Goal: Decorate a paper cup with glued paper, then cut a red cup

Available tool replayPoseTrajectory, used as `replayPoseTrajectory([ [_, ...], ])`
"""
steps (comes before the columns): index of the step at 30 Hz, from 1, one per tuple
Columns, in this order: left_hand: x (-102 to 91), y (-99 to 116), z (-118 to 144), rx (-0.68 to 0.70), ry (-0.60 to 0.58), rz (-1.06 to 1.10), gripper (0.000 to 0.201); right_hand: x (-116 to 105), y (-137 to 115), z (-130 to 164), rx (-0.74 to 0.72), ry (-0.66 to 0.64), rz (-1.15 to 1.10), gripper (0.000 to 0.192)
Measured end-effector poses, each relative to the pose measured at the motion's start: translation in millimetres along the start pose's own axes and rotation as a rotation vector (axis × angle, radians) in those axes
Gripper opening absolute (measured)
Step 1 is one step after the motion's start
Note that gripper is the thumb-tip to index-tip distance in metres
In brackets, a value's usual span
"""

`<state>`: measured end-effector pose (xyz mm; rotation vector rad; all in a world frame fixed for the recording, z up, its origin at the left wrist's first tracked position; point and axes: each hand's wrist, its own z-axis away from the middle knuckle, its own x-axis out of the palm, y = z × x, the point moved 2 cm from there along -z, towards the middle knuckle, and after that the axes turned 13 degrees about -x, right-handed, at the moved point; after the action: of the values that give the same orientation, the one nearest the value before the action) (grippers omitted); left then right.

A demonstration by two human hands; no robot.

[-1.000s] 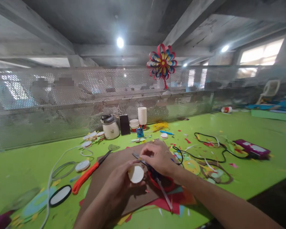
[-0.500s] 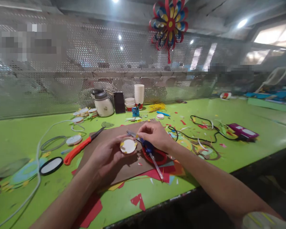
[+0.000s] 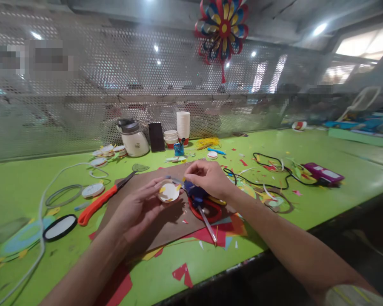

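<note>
My left hand (image 3: 143, 202) holds a small white paper cup bottom (image 3: 168, 192), tilted so its round hollow faces me. Yellow paper bits are stuck along its rim. Close to its right side, my right hand (image 3: 207, 178) has thumb and fingers pinched together; whatever they hold is too small or hidden to name. Under the right hand lies a blue glue gun (image 3: 195, 192) with a clear glue stick (image 3: 208, 225) poking out toward me. Scissors with red handles (image 3: 215, 216) lie beneath the gun, partly covered. A brown board (image 3: 166, 231) is below both hands.
An orange-handled knife (image 3: 97, 205) and a black oval ring (image 3: 60, 227) lie left. Behind stand a white kettle (image 3: 134, 142), a phone (image 3: 156, 137) and stacked paper cups (image 3: 183, 125). Paper scraps (image 3: 183, 275), a black cord (image 3: 289, 180) and a purple box (image 3: 324, 173) are scattered around.
The yellow bit that was at my right fingertips now appears at the cup bottom's right rim, and the right fingers sit slightly apart from it. The view has shifted a little.
</note>
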<state>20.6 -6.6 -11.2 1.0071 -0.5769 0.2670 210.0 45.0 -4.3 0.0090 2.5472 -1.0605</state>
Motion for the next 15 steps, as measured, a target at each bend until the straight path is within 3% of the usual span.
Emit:
replayPoseTrajectory([
  [6, 5.1, -0.9, 6.9, -0.033, -0.032, -0.022, 0.042, -5.0, 6.5, -1.9, 0.076, 0.0, -0.009, 0.007],
  [15, 15.0, -12.9, 13.7, -0.184, -0.274, -0.22, 0.066, -10.8, 1.4, -4.1, 0.126, -0.117, -0.062, 0.011],
])
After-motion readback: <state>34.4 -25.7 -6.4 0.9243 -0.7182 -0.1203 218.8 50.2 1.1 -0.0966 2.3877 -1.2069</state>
